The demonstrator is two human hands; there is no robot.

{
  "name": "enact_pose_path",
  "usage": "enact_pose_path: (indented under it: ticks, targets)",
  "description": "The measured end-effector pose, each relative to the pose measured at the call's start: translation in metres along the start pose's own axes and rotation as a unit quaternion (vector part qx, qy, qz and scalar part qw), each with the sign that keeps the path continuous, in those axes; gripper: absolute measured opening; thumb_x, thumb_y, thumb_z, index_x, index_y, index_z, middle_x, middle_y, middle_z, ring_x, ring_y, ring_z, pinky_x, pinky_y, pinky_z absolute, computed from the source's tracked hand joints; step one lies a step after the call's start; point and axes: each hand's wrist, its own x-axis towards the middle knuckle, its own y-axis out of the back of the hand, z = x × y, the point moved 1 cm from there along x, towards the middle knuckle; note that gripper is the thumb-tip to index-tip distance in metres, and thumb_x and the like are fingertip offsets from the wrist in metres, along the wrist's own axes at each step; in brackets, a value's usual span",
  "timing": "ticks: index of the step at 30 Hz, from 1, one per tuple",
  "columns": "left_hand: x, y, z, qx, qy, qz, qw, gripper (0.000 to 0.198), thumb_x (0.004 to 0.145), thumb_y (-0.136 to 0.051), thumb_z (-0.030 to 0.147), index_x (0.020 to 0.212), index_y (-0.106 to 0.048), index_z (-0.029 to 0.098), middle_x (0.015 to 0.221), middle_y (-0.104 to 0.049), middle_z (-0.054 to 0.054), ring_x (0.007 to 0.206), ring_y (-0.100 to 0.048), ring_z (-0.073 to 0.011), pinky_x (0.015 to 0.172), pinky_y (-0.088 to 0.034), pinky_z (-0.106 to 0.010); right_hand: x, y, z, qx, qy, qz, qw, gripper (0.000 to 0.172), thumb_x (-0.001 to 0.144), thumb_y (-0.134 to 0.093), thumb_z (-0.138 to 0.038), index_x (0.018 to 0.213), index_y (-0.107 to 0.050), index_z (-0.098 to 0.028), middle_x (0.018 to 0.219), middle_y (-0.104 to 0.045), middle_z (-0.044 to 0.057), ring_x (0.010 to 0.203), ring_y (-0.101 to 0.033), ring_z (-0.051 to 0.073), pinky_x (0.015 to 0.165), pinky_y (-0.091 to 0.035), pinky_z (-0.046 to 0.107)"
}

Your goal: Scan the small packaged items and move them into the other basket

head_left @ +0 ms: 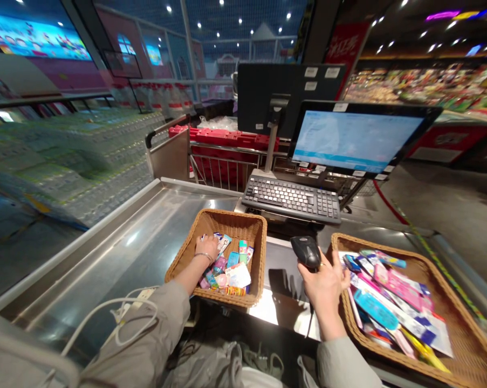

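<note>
My right hand (pixel 323 281) is closed around a black handheld barcode scanner (pixel 306 251), with some fingers beside the rim of the right wicker basket (pixel 465 302). The scanner's head points away from me, and its cord hangs below. My left hand (pixel 207 248) reaches down into the left wicker basket (pixel 259 231). Its fingers are curled at the pile's left side, and whatever they hold is too small to name. Around it lie small packaged goods, among them a blue case (pixel 232 260), a green-and-pink tube (pixel 242 249) and a white card pack (pixel 238 276).
A keyboard (pixel 292 196) and a lit monitor (pixel 356 137) stand behind the baskets on the metal counter (pixel 146 226). The right basket holds several items, including a light-blue case (pixel 375 309). A white cable (pixel 125 318) lies by my left sleeve. Beyond stands a shopping cart (pixel 223 167).
</note>
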Motion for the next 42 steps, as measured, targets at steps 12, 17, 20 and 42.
enact_pose_path:
  ticks: [12,17,20,42]
  targets:
    - [0.003,-0.007,-0.003,0.022,0.086,-0.068,0.994,0.034,0.081,-0.060,0.040,0.106,-0.068,0.018,0.122,-0.063,-0.017,0.115,-0.053,-0.0317,0.096,-0.030,-0.047,0.002,-0.004,0.004,-0.005,0.003,-0.004,1.000,0.045,0.077,-0.044,-0.053,0.097,-0.071,-0.022,0.122,-0.065,0.010,0.132,-0.036,0.031,0.108,-0.013,0.057]
    - [0.005,-0.008,-0.003,0.006,0.083,-0.093,0.992,0.032,0.079,-0.063,0.037,0.106,-0.067,0.020,0.114,-0.068,-0.014,0.107,-0.059,-0.0278,0.094,-0.032,-0.043,0.001,-0.005,0.003,-0.009,0.007,0.002,1.000,0.045,0.078,-0.046,-0.051,0.102,-0.070,-0.022,0.120,-0.065,0.010,0.132,-0.035,0.032,0.107,-0.015,0.057]
    - [0.006,-0.006,-0.004,-0.009,0.085,-0.105,0.991,0.024,0.081,-0.059,0.032,0.100,-0.069,0.021,0.108,-0.071,-0.012,0.099,-0.064,-0.0258,0.094,-0.032,-0.044,0.000,-0.005,0.003,-0.003,0.006,0.012,1.000,0.043,0.077,-0.047,-0.050,0.099,-0.070,-0.022,0.121,-0.065,0.010,0.133,-0.035,0.032,0.107,-0.015,0.057]
    - [0.019,-0.008,-0.004,-0.042,-0.040,0.000,0.998,0.037,0.095,-0.036,0.026,0.123,-0.060,0.033,0.126,-0.060,-0.009,0.118,-0.048,-0.0275,0.100,-0.026,-0.049,-0.003,0.003,0.005,0.010,-0.008,-0.006,1.000,0.045,0.078,-0.047,-0.047,0.106,-0.069,-0.019,0.121,-0.065,0.010,0.134,-0.035,0.031,0.109,-0.014,0.057]
